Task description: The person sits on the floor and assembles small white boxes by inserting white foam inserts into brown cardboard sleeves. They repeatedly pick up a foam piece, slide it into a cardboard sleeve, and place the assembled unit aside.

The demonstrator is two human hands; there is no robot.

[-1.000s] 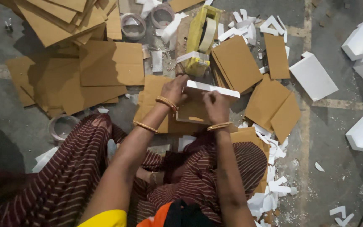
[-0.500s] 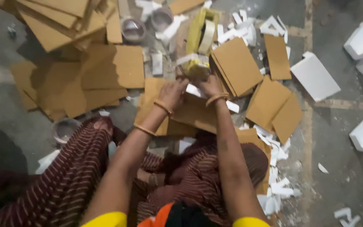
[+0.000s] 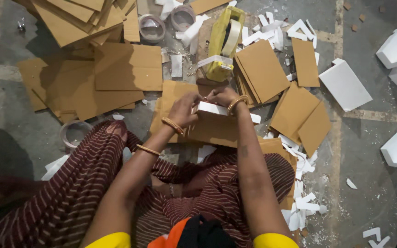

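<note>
I sit on the floor with both hands out in front of me. My left hand and my right hand together grip a small white foam piece over a brown cardboard sheet that rests against my lap. My fingers meet at the piece's far end. Just beyond my hands stands a yellow tape dispenser with a roll of tape in it.
Stacks of brown cardboard pieces lie at the far left, and more cardboard at the right. Tape rolls sit near the top. White foam blocks and white scraps litter the grey floor at the right.
The white piece was held up and tilted to the right a second ago. Both hands have since drawn closer together and lowered it onto the cardboard sheet.
</note>
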